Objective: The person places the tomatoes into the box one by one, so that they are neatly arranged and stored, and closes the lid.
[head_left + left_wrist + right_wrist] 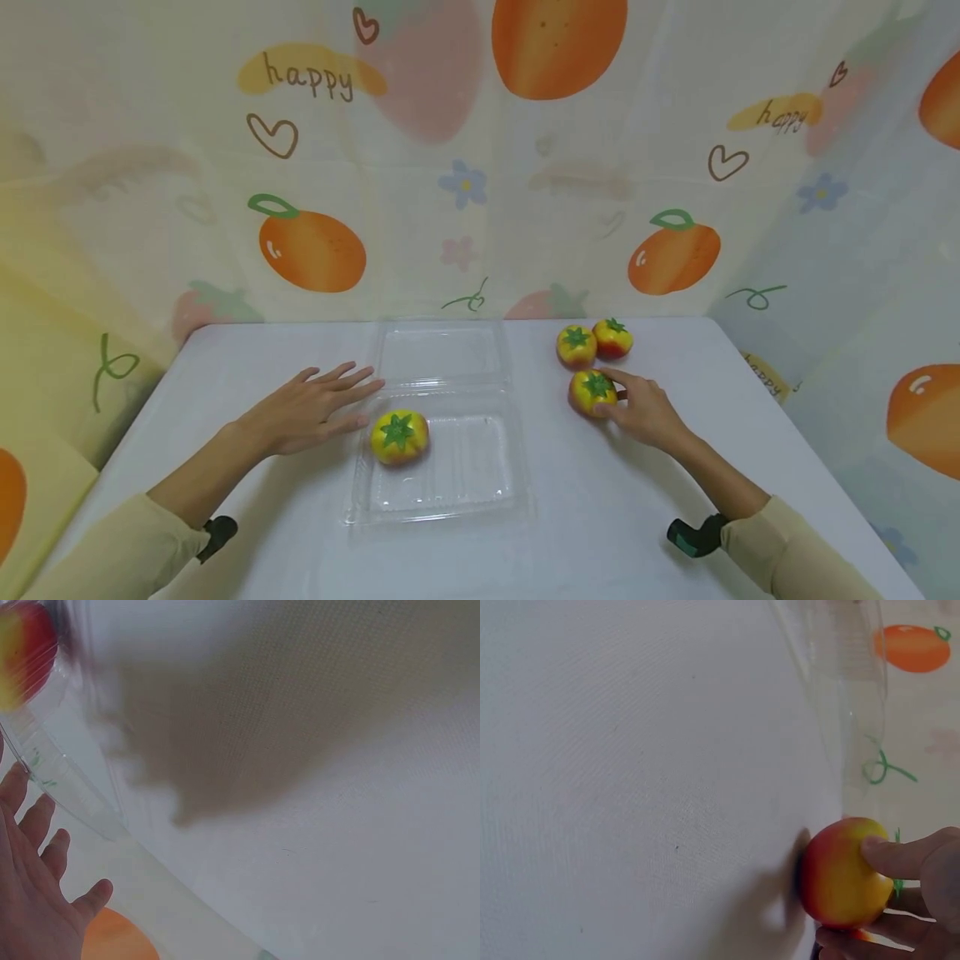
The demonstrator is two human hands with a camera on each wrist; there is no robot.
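An open clear plastic clamshell box (480,450) lies on the table, its lid (442,350) folded back. Inside its left part sits a yellow-red persimmon-like fruit (400,437) with a green star-shaped top. My left hand (315,408) hovers at the box's left side, fingers spread and holding nothing; its thumb tip is close to that fruit. On the right, my right hand (648,408) grips a second such fruit (844,874) between thumb and fingers, at the table surface. Behind it stand two more alike, one at left (576,346) and one at right (613,338), side by side.
A white-covered table (300,533) carries everything. Along its back edge hangs a printed cloth (420,233) with oranges and hearts, which also runs down both sides. Dark wrist devices (697,536) show at both sleeves.
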